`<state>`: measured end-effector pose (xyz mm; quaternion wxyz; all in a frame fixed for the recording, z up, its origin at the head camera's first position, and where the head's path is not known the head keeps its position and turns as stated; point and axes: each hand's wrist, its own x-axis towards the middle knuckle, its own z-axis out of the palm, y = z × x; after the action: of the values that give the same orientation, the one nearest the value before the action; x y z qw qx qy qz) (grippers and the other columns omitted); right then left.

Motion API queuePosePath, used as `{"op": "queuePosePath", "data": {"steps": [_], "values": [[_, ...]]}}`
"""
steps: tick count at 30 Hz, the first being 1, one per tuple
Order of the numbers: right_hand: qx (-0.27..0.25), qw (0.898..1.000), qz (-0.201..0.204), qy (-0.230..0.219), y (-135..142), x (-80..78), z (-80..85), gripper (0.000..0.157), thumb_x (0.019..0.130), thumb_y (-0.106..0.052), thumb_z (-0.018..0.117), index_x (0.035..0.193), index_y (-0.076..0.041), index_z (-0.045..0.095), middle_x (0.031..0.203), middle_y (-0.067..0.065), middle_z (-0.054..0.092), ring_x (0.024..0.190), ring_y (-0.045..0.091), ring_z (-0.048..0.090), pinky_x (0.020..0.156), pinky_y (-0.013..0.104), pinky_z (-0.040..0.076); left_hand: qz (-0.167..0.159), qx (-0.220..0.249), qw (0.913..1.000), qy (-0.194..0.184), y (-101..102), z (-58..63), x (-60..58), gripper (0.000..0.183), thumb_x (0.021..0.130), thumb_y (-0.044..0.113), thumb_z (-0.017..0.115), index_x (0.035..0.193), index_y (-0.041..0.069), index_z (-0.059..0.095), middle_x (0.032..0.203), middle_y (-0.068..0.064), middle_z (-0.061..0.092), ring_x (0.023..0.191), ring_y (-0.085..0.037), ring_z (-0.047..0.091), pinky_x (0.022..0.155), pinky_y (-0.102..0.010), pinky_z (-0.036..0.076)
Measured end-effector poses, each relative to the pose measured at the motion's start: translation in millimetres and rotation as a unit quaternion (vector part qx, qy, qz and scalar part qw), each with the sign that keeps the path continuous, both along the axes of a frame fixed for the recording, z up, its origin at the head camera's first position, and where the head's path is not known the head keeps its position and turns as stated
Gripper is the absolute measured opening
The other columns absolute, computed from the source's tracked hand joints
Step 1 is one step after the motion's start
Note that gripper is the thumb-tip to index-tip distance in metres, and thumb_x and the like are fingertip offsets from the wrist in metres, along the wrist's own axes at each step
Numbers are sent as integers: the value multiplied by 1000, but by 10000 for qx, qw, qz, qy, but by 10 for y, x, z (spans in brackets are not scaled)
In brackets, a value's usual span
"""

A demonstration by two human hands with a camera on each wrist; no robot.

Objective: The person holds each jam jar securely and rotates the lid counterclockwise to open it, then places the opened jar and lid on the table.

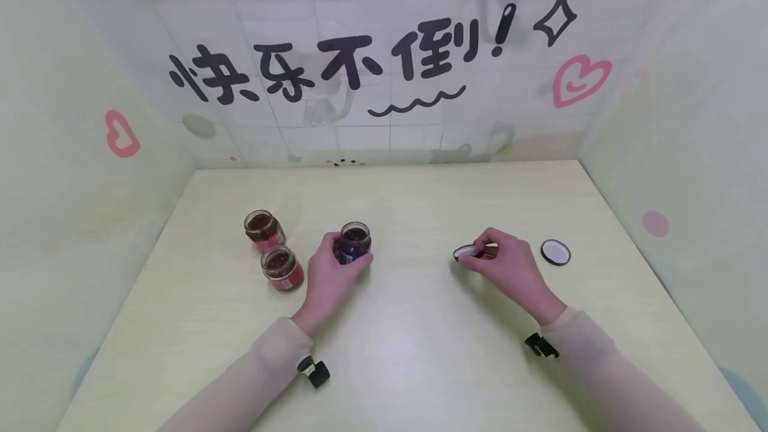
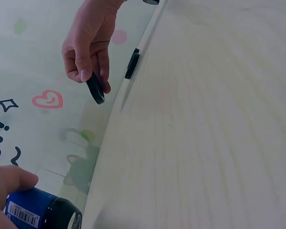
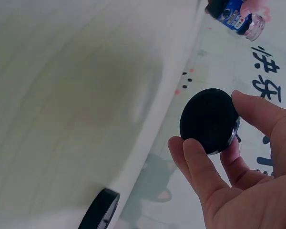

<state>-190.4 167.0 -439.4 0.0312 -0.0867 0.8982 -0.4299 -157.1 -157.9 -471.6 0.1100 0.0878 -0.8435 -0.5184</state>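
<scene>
My left hand (image 1: 336, 272) grips an uncapped glass jar with a blue label (image 1: 355, 245), thumb on its near right side; dark contents show through the mouth. That jar's blue label with a barcode (image 2: 23, 214) appears in the left wrist view's lower corner. Out to the right, my right hand (image 1: 510, 265) pinches a round jar lid (image 1: 463, 251) by its rim between thumb and fingers. The lid's plain black outer face (image 3: 209, 121) fills the middle of the right wrist view. A shadow lies on the table below this hand.
Two lidless jars with red labels, one farther back (image 1: 264, 231) and one nearer (image 1: 283, 269), stand left of my left hand. A second lid (image 1: 555, 252) lies white side up beyond my right hand. Printed panels (image 1: 384, 139) wall the pale table (image 1: 408, 352) at back and sides.
</scene>
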Motion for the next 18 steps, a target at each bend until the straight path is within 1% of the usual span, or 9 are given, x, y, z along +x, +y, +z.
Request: {"op": "queuePosePath", "data": {"steps": [4, 10, 18], "values": [[321, 9994, -89, 72, 52, -67, -29, 30, 80, -35, 86, 88, -16, 64, 92, -2, 71, 91, 17, 71, 66, 35, 53, 63, 99, 9999, 59, -25, -14, -54, 64, 78, 36, 87, 127, 9, 55, 116, -12, 68, 107, -27, 63, 96, -43, 49], [837, 9962, -153, 199, 107, -158, -69, 31, 80, -38, 85, 83, -16, 63, 92, 0, 67, 81, 20, 61, 63, 33, 50, 252, 234, 9994, 90, -46, -21, -107, 66, 75, 33, 89, 127, 9, 55, 118, -12, 67, 110, -27, 63, 100, -42, 47], [1047, 9940, 23, 325, 145, -198, -151, 29, 80, -32, 86, 78, -15, 62, 88, 1, 65, 77, 21, 57, 62, 34, 48, 569, 520, 9969, 149, -62, -30, -131, 67, 77, 29, 89, 128, 6, 54, 123, -14, 65, 117, -30, 60, 104, -43, 44]]}}
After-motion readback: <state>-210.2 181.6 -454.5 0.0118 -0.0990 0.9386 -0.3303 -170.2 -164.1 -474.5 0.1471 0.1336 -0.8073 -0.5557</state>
